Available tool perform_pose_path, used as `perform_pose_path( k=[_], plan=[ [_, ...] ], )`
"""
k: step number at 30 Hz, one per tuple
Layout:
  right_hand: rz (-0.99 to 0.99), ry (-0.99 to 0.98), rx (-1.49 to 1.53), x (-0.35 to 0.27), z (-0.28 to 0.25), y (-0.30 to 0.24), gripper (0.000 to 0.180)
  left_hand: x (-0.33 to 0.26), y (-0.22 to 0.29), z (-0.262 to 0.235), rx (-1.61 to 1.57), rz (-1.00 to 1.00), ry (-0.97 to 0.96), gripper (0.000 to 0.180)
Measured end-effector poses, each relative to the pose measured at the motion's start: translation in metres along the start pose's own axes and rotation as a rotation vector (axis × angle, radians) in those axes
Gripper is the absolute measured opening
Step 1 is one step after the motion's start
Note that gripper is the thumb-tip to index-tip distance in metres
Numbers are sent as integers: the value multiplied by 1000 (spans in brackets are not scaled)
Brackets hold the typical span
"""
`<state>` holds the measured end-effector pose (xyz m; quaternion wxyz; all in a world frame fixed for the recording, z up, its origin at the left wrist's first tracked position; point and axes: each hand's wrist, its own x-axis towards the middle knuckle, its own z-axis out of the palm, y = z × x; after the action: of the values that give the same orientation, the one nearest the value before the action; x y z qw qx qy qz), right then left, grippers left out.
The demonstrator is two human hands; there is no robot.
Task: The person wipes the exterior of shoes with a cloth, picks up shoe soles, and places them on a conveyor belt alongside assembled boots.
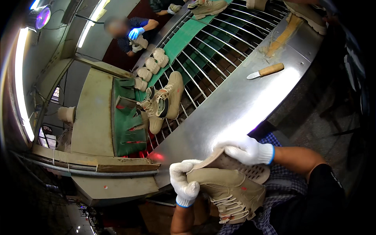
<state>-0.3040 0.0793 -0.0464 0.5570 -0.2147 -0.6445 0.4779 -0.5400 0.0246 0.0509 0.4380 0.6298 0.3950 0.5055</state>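
Two gloved hands hold a tan boot (229,192) near the person's lap: left hand (184,183) clamped around the toe end, right hand (246,150) pressing the sole (250,170). Weak pressure could leave the sole misaligned; a slip drops it off the steel table (231,105).

Dim, fisheye-warped, glare on steel

Your left hand (184,184) and right hand (246,150) wear white gloves with blue cuffs around a tan boot (229,192) with a pale perforated sole. Your shirt (274,207) is blue-checked; the knife (266,71) has a light wooden handle; the belt (184,39) is green.
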Motion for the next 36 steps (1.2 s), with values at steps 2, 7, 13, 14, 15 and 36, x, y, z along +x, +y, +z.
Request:
perform_pose_path(
  k=[2,7,13,14,15,36],
  plan=[
    [-18,-88,-92,-8,-6,-24,35,-5,1,-6,6,4,8,65],
    [-123,-226,-224,-11,-17,-48,49,-4,-4,-6,-8,-15,-6,64],
    [-108,-340,-323,-13,-24,-59,64,-5,-3,-7,-8,-18,16,68],
    [-117,-357,-315,-13,-22,-57,65,-6,-3,-7,-9,-23,25,68],
    [-123,-373,-304,-13,-21,-56,67,-7,-4,-8,-9,-22,40,69],
    [-87,-259,-337,-47,9,-67,71,-28,-18,-24,-63,-49,123,66]
  ],
)
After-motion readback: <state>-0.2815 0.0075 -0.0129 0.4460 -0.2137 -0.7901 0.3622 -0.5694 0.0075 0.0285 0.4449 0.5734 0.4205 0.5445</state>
